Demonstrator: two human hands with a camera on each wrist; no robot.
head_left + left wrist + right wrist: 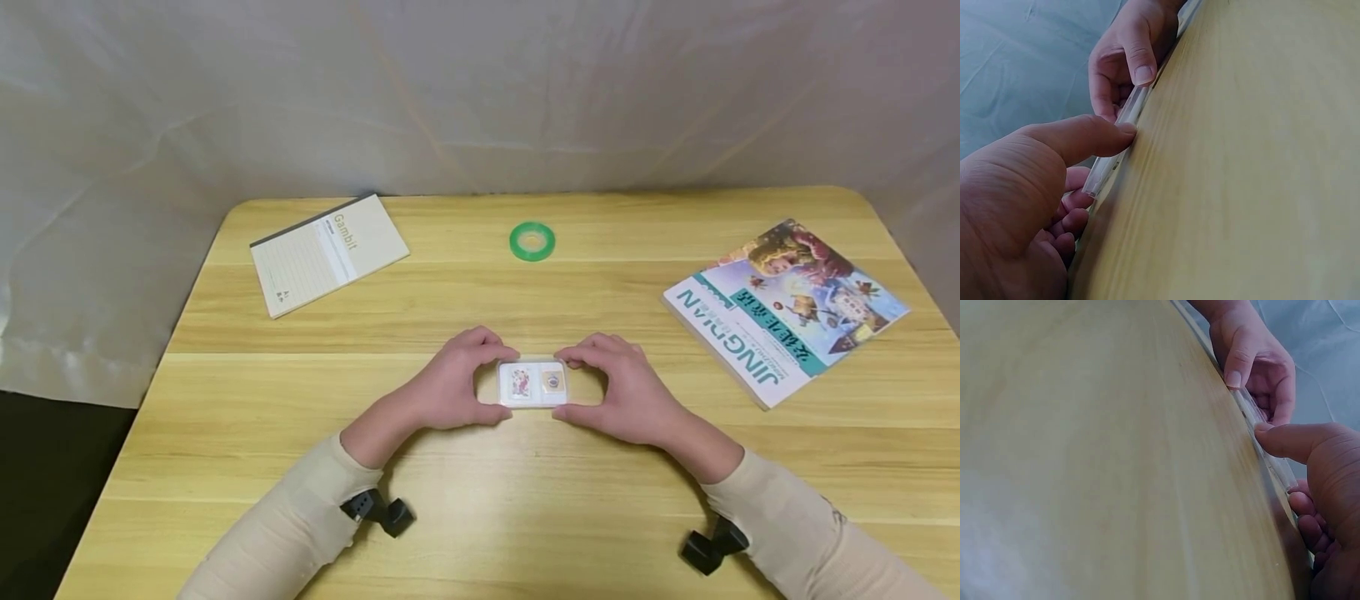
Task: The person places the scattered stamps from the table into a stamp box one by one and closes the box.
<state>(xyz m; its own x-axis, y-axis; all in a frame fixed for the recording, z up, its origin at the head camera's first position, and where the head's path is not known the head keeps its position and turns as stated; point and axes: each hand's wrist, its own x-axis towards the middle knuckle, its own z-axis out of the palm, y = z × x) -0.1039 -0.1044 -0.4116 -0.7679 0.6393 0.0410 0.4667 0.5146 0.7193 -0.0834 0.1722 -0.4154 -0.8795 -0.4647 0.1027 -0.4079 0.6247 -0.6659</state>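
A small flat clear plastic case (534, 398) with a white inside lies on the table in front of me. Two little stamp-like pictures show through its top, a reddish one (521, 383) on the left and a tan one (553, 381) on the right. My left hand (453, 383) pinches the left end between thumb and fingers. At the opposite end, my right hand (628, 392) grips it the same way, thumb on the near edge. Seen from the left wrist, the case (1105, 167) is thin and low against the tabletop.
On the wooden table (465, 533), a beige notebook (307, 267) lies at the back left. A green tape roll (517, 242) sits at the back middle. To the right is a thick colourful book (787, 308). Grey cloth (525, 92) hangs behind the far edge.
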